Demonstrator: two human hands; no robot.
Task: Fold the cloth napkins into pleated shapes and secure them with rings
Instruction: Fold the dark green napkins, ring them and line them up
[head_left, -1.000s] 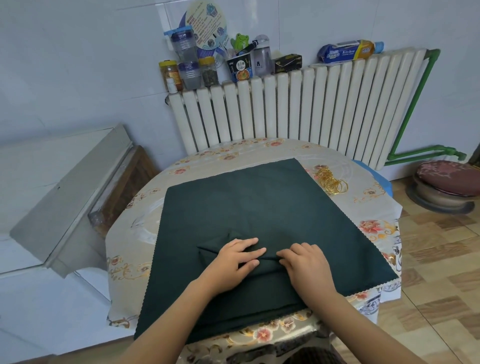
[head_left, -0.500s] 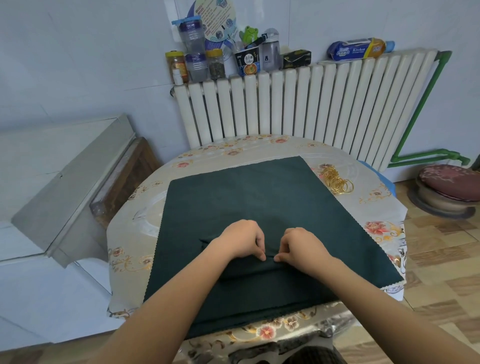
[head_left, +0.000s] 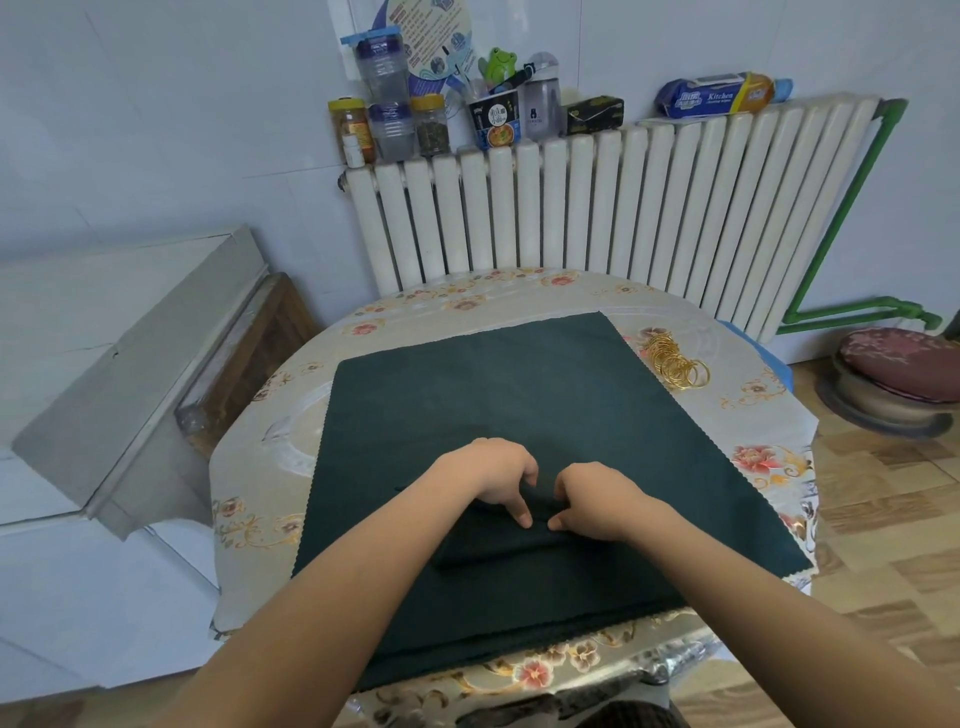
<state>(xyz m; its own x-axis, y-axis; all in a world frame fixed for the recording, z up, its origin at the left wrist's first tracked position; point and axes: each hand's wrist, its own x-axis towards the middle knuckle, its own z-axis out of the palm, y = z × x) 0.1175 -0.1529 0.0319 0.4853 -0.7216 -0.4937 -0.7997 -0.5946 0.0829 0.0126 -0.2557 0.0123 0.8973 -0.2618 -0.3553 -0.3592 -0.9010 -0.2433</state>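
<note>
A dark green cloth napkin (head_left: 509, 395) lies spread over the round table, its near part folded into a narrow pleat (head_left: 498, 551). My left hand (head_left: 493, 475) and my right hand (head_left: 592, 499) sit side by side at the middle of that pleat, fingers curled down and pinching the fold between fingertips and thumbs. A heap of several gold rings (head_left: 675, 361) lies on the table just past the napkin's far right corner, apart from both hands.
The table (head_left: 249, 499) wears a floral plastic cover and its near edge is close to me. A white radiator (head_left: 597, 208) stands behind it with jars and bottles on top. A grey cabinet (head_left: 130, 374) is at left, a cushioned stool (head_left: 898, 369) at right.
My hands went from lying flatter on the fold to curled and pinching it, drawn close together. The view has shifted slightly.
</note>
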